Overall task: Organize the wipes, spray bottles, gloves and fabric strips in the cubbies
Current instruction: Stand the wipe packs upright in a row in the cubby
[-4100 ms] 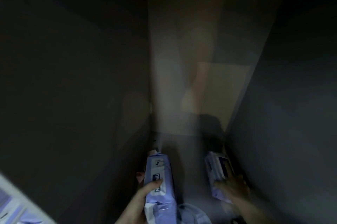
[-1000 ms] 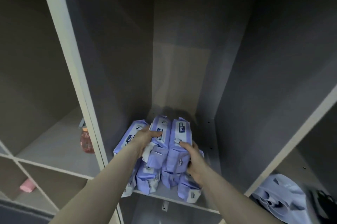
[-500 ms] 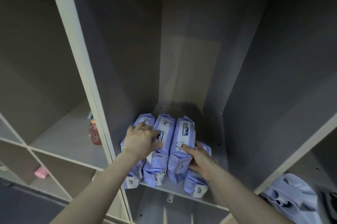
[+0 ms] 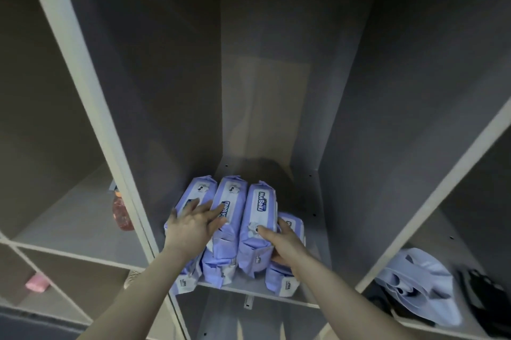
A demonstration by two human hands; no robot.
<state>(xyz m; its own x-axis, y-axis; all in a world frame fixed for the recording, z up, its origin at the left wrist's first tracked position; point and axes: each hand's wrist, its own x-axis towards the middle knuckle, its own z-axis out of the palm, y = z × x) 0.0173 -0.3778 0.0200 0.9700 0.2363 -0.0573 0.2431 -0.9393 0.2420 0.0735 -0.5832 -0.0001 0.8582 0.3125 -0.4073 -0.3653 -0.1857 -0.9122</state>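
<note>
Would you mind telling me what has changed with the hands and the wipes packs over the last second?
The left hand let go of the second pack and now lies with straight fingers across the two leftmost wipes packs, pressing them in. The packs sit straighter, side by side. The right hand still grips the third pack, and the spray bottle stays in the left cubby.

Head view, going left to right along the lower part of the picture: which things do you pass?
Pink item → red spray bottle → left hand on the wipe packs → right hand → pale blue bundle → dark items.
</note>
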